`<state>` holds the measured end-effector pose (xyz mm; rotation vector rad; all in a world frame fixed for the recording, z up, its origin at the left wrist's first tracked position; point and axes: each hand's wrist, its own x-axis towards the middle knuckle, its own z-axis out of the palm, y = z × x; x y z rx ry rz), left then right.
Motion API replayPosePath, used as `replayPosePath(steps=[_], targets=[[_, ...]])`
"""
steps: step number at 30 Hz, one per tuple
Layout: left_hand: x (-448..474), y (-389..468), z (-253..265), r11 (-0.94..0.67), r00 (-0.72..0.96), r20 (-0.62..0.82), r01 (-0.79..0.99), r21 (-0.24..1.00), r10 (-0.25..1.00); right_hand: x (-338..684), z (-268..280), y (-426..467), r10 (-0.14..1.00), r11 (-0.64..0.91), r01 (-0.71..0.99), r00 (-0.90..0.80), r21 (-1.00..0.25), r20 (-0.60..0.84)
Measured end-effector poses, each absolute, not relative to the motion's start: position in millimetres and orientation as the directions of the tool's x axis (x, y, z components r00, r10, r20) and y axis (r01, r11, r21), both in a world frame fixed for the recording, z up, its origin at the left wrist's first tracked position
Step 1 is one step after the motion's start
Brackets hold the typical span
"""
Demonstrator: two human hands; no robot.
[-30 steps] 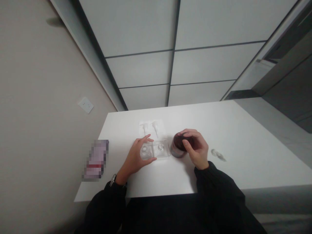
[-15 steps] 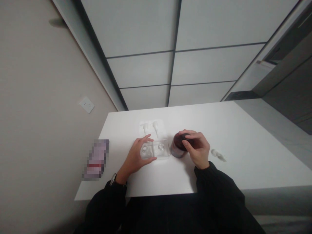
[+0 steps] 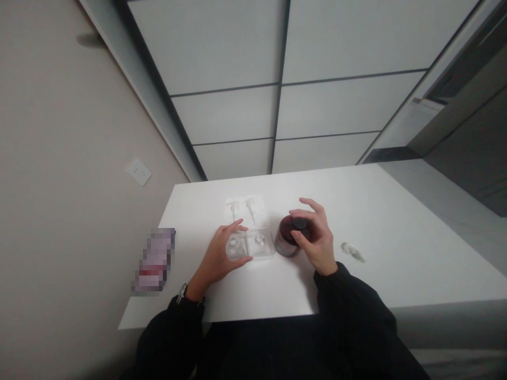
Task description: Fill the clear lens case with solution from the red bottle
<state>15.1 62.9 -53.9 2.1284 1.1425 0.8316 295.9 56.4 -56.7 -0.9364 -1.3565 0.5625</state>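
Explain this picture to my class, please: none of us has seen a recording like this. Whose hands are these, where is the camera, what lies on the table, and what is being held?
No machine is at work here: a person in black sleeves uses two bare hands. The camera sits on that person's head and looks forward and down, so the arms enter from the bottom edge. The left hand rests on the end of a clear plastic tray lying on the white table. The right hand grips the small cap on a dark reddish bottle, its other fingers spread. Beyond the tray lie two white pump heads. A small crumpled clear scrap lies to the right, and a blurred-out item hangs off the table's left edge.
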Motion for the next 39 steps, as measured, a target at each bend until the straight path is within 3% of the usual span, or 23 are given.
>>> replayPosePath(steps=[3, 9, 19, 24, 27, 30, 35, 39], targets=[[14.8, 62.9, -54.6, -0.468, 0.444, 0.249, 0.498, 0.73, 0.861, 295.3, -58.4, 58.2, 0.817, 0.543, 0.042, 0.205, -0.838, 0.54], [15.2, 62.9, -55.0, -0.467, 0.438, 0.257, 0.484, 0.74, 0.861, 299.6, -54.2, 58.0, 0.824, 0.543, 0.2, 0.061, -0.815, 0.564], [18.6, 65.0, -62.2, -0.49, 0.427, 0.289, 0.5, 0.714, 0.857, 294.7, -61.0, 67.0, 0.836, 0.529, 0.087, 0.118, -0.844, 0.536], [6.3, 67.4, -62.0, -0.482, 0.198, 0.443, 0.453, 0.75, 0.874, 293.5, -70.1, 65.0, 0.838, 0.521, 0.013, 0.182, -0.853, 0.515], [-8.1, 81.7, -57.0, -0.435, 0.092, 0.444, 0.455, 0.777, 0.891, 299.7, -75.4, 70.1, 0.831, 0.517, -0.041, 0.265, -0.855, 0.49], [-19.8, 108.7, -51.6, -0.404, 0.117, 0.401, 0.491, 0.772, 0.909, 311.3, -75.1, 88.6, 0.845, 0.468, -0.064, 0.324, -0.882, 0.425], [-23.0, 158.2, -55.1, -0.426, 0.263, 0.335, 0.544, 0.723, 0.905, 327.3, -67.4, 147.3, 0.915, 0.318, -0.062, 0.282, -0.946, 0.289], [-19.4, 178.0, -69.9, -0.481, 0.38, 0.307, 0.558, 0.677, 0.873, 330.2, -74.0, 183.2, 0.928, 0.275, 0.006, 0.26, -0.962, 0.267]])
